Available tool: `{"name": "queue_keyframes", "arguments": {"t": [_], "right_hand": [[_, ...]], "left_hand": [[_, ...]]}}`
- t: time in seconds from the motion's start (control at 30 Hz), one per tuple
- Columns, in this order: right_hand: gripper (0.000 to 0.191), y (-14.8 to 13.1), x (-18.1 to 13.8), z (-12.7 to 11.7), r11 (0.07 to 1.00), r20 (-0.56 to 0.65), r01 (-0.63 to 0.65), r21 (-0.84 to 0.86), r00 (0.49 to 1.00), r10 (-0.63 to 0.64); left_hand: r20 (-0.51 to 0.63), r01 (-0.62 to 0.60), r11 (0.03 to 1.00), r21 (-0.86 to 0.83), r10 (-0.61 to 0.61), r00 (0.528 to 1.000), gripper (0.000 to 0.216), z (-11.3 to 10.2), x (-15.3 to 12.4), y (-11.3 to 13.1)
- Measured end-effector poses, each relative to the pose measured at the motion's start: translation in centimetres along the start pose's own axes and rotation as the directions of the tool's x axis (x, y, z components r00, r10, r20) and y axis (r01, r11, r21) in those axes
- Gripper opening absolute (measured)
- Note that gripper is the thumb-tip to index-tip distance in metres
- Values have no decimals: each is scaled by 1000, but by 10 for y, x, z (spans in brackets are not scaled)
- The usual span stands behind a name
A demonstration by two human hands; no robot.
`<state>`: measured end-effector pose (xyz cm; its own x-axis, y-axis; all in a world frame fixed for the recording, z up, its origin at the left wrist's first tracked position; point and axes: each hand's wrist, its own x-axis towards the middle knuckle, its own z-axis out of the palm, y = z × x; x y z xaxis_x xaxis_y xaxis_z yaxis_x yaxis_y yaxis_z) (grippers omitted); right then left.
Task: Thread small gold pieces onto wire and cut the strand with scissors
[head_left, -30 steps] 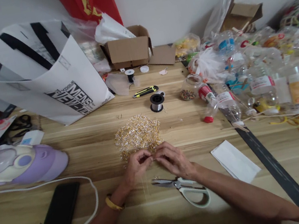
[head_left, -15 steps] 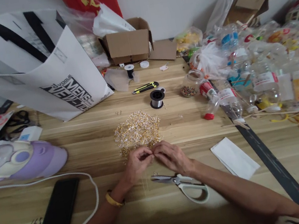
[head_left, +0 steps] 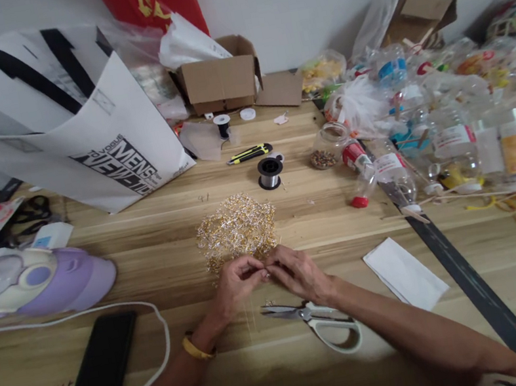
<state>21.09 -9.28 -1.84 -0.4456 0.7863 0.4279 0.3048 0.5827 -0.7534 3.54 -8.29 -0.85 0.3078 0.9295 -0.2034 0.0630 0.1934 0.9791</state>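
A heap of small gold and clear beaded pieces (head_left: 237, 228) lies in the middle of the wooden table (head_left: 156, 237). Just in front of it my left hand (head_left: 237, 283) and my right hand (head_left: 297, 272) meet fingertip to fingertip, both pinched on something tiny that I cannot make out. A gold bangle (head_left: 196, 349) sits on my left wrist. White-handled scissors (head_left: 318, 322) lie under my right wrist. A spool of clear thread (head_left: 269, 173) stands beyond the heap.
A big white paper bag (head_left: 75, 119) stands at the left, a cardboard box (head_left: 221, 80) at the back. A lilac device (head_left: 35, 285), a white cable (head_left: 136, 381) and a black phone (head_left: 96, 381) lie at the left. Plastic bottles (head_left: 445, 120) crowd the right, near a white card (head_left: 405, 273).
My hands stay pinched together at the same spot in front of the heap. Only the view has shifted slightly.
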Motion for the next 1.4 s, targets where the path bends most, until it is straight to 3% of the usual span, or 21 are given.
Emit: {"name": "queue_keyframes", "arguments": {"t": [0.23, 0.67, 1.07, 1.27, 1.4], "right_hand": [[10, 1, 0, 0, 999, -27, -32, 25, 999, 33], [15, -3, 5, -2, 998, -20, -66, 22, 998, 67], [11, -3, 2, -3, 998, -16, -52, 25, 999, 52], [10, -3, 2, -2, 998, -8, -56, 13, 998, 56], [11, -2, 2, -2, 998, -10, -59, 5, 998, 59]], "left_hand": [[6, 72, 996, -55, -72, 997, 14, -2, 0, 5], [35, 62, 998, -8, -62, 997, 18, -2, 0, 9], [75, -82, 991, 107, 75, 994, 10, 1, -1, -4], [27, -174, 940, 293, 174, 984, 3, 4, -1, -10], [32, -234, 889, 394, 241, 970, 9, 5, -1, -8]]}}
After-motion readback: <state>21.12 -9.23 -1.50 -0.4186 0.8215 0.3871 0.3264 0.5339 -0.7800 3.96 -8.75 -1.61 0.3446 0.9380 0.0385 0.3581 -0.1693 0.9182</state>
